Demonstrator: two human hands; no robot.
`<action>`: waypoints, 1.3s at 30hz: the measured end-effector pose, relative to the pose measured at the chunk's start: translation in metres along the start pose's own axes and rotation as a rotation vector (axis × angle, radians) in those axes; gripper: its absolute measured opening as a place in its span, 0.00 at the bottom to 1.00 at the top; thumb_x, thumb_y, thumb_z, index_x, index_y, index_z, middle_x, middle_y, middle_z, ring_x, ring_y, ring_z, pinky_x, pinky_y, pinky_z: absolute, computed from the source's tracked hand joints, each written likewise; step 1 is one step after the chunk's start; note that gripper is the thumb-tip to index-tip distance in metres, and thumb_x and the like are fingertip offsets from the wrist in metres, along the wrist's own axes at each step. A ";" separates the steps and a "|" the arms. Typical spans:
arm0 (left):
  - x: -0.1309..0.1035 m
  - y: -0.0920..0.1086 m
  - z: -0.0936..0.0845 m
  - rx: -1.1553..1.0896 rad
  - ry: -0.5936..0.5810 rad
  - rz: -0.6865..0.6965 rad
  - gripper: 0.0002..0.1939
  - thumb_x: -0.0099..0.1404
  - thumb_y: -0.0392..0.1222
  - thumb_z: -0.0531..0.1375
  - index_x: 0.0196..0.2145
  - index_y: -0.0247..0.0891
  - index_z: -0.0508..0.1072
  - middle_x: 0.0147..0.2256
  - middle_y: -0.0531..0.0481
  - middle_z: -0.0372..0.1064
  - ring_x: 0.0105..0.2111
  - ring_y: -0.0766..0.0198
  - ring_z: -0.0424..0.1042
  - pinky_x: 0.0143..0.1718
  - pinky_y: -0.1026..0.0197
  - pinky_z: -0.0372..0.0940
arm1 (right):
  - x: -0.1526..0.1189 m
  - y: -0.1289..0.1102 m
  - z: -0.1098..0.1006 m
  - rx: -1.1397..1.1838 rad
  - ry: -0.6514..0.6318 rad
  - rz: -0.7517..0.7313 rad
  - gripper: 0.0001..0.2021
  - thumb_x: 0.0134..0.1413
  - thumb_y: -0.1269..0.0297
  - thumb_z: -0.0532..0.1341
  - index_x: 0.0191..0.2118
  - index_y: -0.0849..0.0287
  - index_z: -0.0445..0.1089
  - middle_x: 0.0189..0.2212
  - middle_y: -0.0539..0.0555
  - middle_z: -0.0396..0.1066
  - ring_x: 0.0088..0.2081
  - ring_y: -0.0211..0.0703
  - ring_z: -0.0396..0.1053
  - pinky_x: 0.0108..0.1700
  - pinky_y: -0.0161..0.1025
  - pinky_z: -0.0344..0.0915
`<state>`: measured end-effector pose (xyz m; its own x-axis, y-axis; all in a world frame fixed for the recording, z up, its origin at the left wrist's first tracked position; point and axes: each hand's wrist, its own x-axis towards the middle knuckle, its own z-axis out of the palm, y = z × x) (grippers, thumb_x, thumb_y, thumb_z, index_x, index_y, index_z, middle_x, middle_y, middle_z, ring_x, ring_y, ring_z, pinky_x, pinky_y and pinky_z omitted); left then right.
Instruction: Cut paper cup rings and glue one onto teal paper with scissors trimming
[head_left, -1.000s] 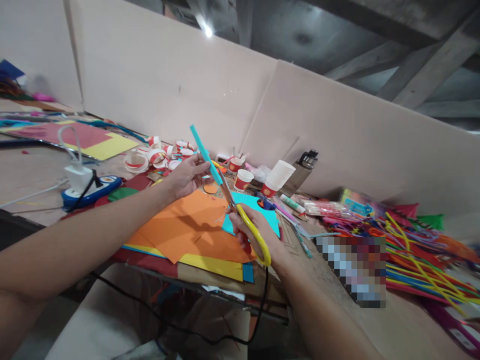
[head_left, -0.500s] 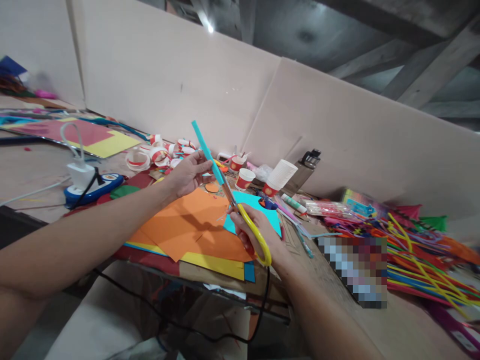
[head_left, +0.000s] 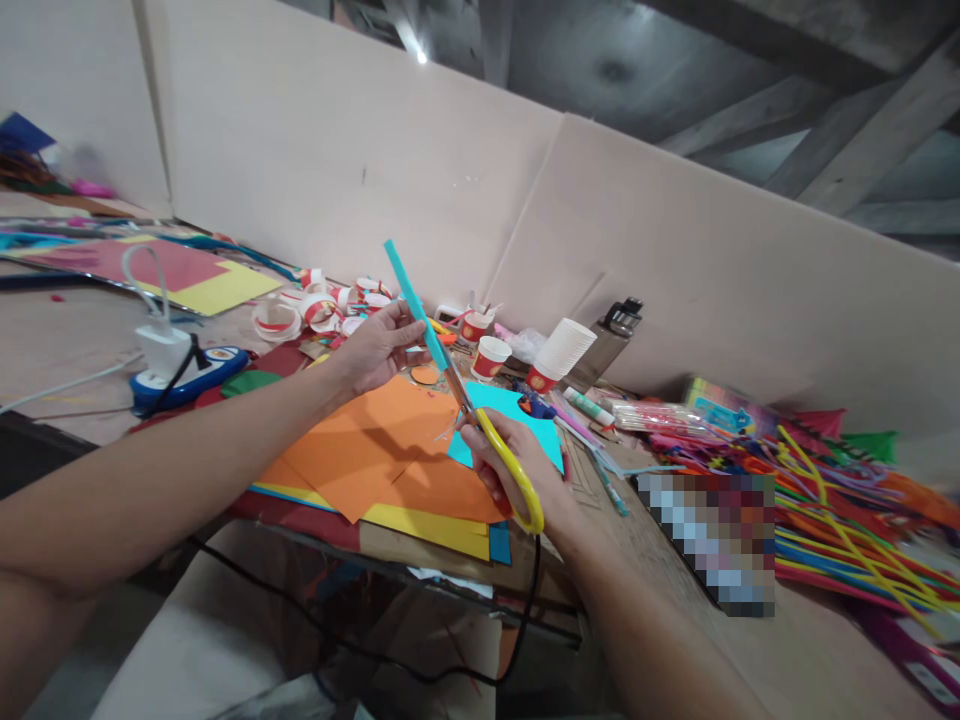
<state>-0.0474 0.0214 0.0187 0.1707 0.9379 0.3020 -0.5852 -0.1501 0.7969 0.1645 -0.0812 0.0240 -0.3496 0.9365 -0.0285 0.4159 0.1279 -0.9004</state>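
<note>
Between thumb and fingers, my left hand [head_left: 384, 345] pinches a narrow turquoise paper strip [head_left: 406, 277], which slants up to the left. My right hand [head_left: 506, 455] is closed around the yellow handles of a pair of scissors [head_left: 517, 475]. The scissors' blades point up-left and meet the lower end of the strip; whether they are parted there I cannot tell. Under both hands lie orange paper sheets [head_left: 375, 435] over a yellow sheet [head_left: 427, 530]. A turquoise sheet [head_left: 536, 420] lies partly hidden behind my right hand.
Cut paper cups [head_left: 321, 312] cluster behind my left hand. A stack of cups [head_left: 564, 350] and a dark bottle [head_left: 609, 340] stand by the wall. Colourful pipe cleaners [head_left: 847, 545] spread at right. A blue power strip [head_left: 225, 368] with a white charger [head_left: 163, 350] sits left.
</note>
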 end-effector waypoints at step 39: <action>-0.002 0.002 0.004 -0.044 -0.049 -0.124 0.06 0.57 0.29 0.66 0.29 0.32 0.71 0.26 0.52 0.72 0.24 0.70 0.73 0.29 0.66 0.72 | -0.007 -0.002 0.011 0.053 0.048 0.046 0.17 0.56 0.46 0.58 0.35 0.55 0.60 0.18 0.41 0.57 0.14 0.28 0.54 0.15 0.26 0.53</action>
<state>-0.0454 0.0175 0.0217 0.2815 0.9320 0.2284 -0.5910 -0.0191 0.8064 0.1570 -0.0919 0.0212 -0.2895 0.9558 -0.0506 0.3848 0.0679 -0.9205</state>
